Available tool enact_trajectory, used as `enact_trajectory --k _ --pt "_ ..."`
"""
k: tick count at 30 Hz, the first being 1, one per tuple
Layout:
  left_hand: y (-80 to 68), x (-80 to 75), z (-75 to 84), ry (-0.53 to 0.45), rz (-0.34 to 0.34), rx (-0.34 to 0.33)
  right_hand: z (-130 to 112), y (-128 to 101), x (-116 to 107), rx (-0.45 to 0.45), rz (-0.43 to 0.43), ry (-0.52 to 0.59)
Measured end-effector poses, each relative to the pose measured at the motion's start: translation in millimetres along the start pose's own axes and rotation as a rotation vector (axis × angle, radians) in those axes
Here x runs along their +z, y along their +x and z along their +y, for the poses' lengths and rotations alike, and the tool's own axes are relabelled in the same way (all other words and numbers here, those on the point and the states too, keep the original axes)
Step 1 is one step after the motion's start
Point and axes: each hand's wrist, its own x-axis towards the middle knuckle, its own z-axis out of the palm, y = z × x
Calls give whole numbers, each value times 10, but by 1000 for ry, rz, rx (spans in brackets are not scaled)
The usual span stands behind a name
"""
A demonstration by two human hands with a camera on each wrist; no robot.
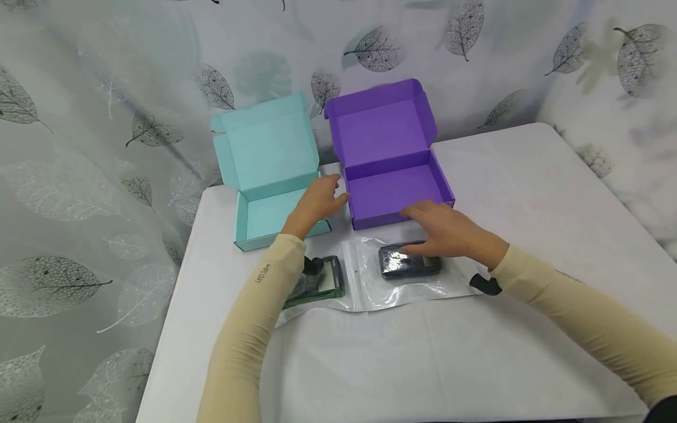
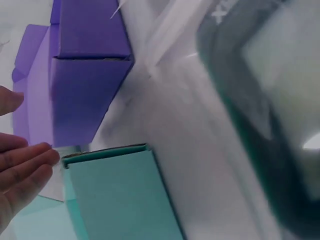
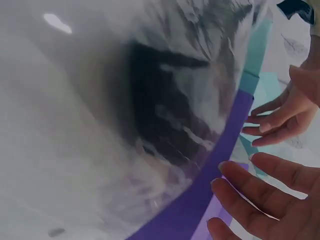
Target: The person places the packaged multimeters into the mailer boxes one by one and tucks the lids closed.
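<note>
Over the right side of the open teal box [image 1: 280, 214], my left hand [image 1: 318, 201] reaches with its fingers toward the purple box [image 1: 391, 191]; it holds nothing. In the left wrist view its relaxed fingers [image 2: 25, 165] are beside the teal box's corner. My right hand [image 1: 446, 229] hovers at the purple box's front edge, fingers spread and empty, partly covering a clear bag [image 1: 370, 294] with a black item [image 1: 404, 261] inside. Beneath my left forearm lies another clear bag, holding a dark-framed green item [image 1: 330, 279]; the sleeve hides part of it.
Both boxes stand side by side with raised lids, the teal lid [image 1: 270, 144] and the purple lid [image 1: 381, 129], near the back edge of the white table [image 1: 508, 194]. A leaf-patterned curtain [image 1: 158, 70] hangs behind and to the left.
</note>
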Motion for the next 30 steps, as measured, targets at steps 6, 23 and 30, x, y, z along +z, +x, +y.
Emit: enact_trajectory --k 6,23,30 --pt "17 140 -5 -25 -21 -9 -10 -57 197 -23 -66 -18" --pt "39 262 12 -69 -55 -13 -3 -144 417 -95 -58 -58" --pt "41 264 38 -42 -71 -31 -7 -164 434 -111 -41 -70"
